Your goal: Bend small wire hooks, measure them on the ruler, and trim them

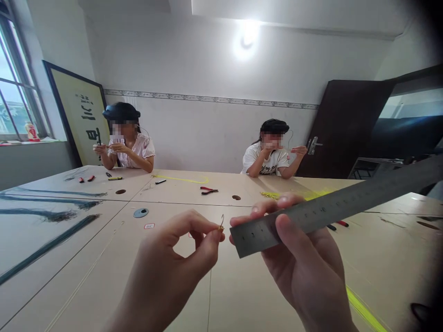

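Observation:
My left hand [173,263] is raised over the table, thumb and forefinger pinched on a thin thread [222,222] whose short end loops up above the fingertips; the rest of the thread hangs down below the hand. My right hand [304,263] grips a steel ruler [332,207], thumb on its face and fingers behind. The ruler slants up to the right, and its near end is close beside the pinched thread.
The large beige table [104,258] holds dark thread bundles [44,214] at left, yellow threads [301,195], red-handled pliers [208,189] and a grey cable cap [140,212]. Two other people sit at the far side, hands raised. An open dark door [342,129] is at right.

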A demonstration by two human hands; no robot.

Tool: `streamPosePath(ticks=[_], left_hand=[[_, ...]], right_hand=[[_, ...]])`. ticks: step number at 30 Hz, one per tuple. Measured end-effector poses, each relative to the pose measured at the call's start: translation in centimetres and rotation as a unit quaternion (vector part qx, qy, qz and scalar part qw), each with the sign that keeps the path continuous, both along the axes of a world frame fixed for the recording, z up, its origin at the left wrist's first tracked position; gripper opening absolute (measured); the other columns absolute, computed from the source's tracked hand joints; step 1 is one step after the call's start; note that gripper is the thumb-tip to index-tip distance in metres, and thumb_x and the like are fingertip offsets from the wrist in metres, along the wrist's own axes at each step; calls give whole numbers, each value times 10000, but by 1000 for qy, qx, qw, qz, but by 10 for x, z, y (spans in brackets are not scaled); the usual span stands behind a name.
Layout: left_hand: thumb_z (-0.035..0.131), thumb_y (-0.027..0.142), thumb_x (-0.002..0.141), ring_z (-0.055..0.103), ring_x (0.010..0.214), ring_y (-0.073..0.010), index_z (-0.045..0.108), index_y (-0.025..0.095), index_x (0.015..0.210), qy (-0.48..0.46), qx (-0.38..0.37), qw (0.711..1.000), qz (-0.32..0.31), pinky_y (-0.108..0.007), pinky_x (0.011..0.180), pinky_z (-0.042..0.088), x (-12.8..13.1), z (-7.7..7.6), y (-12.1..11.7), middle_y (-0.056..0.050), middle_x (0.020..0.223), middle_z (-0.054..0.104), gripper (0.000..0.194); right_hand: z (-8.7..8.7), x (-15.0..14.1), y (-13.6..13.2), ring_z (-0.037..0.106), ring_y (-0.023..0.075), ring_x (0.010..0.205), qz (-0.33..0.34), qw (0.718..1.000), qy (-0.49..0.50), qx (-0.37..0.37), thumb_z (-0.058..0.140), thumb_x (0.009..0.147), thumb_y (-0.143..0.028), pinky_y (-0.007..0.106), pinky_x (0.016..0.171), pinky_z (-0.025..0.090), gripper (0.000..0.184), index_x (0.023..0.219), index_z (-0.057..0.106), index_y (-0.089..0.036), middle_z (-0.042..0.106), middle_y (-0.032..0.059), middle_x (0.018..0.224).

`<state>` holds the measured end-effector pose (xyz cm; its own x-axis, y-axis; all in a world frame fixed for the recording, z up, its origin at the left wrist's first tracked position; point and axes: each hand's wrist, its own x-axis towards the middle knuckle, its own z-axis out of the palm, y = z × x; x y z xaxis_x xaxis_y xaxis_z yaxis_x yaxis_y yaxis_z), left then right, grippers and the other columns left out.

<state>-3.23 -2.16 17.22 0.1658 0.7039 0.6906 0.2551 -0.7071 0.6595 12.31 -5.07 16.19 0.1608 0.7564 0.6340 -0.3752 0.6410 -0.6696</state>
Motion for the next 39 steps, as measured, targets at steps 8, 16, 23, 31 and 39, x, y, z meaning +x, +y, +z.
streamPosePath(ticks=[8, 16, 23, 31, 39], left_hand=[[543, 208, 722, 540, 464, -63, 555, 216, 530, 5, -3, 1000, -13, -125, 446, 438, 0, -1, -1, 73, 492, 567, 193], [535, 261, 769, 583, 536, -105, 557, 253, 587, 41, 15, 999, 16, -196, 479, 453, -4, -12, 6, 71, 565, 594, 184], [549, 254, 751, 556, 496, -87, 559, 241, 569, 40, 27, 998, 30, -176, 473, 443, -1, -11, 7, 78, 539, 588, 183], [530, 230, 754, 514, 523, -77, 540, 221, 575, -1, -6, 1000, 15, -157, 500, 415, 2, -10, 7, 79, 541, 562, 180], [550, 191, 713, 513, 527, -73, 517, 202, 536, -48, -46, 997, -50, -166, 518, 403, 2, -5, 0, 70, 531, 564, 180]], right_hand=[[-1, -2, -3, 721, 182, 789, 23, 1000, 1, 22, 604, 884, -279, 331, 723, 614, 41, 924, 601, -290, 683, -45, 818], [6, 27, 25, 564, 112, 397, -66, 989, 71, -108, 604, 825, -435, 183, 254, 471, 215, 822, 543, -229, 545, -73, 543], [1, 9, 22, 525, 55, 407, -51, 992, 25, -116, 707, 754, -466, 116, 335, 482, 297, 781, 568, -204, 521, -78, 560], [-7, -7, 7, 550, 55, 574, -67, 997, 1, -27, 668, 828, -358, 108, 446, 532, 125, 778, 605, -262, 507, -68, 717], [-8, -2, 8, 565, 51, 565, -36, 999, -8, -35, 719, 776, -397, 134, 520, 565, 134, 794, 639, -290, 529, -67, 707]])
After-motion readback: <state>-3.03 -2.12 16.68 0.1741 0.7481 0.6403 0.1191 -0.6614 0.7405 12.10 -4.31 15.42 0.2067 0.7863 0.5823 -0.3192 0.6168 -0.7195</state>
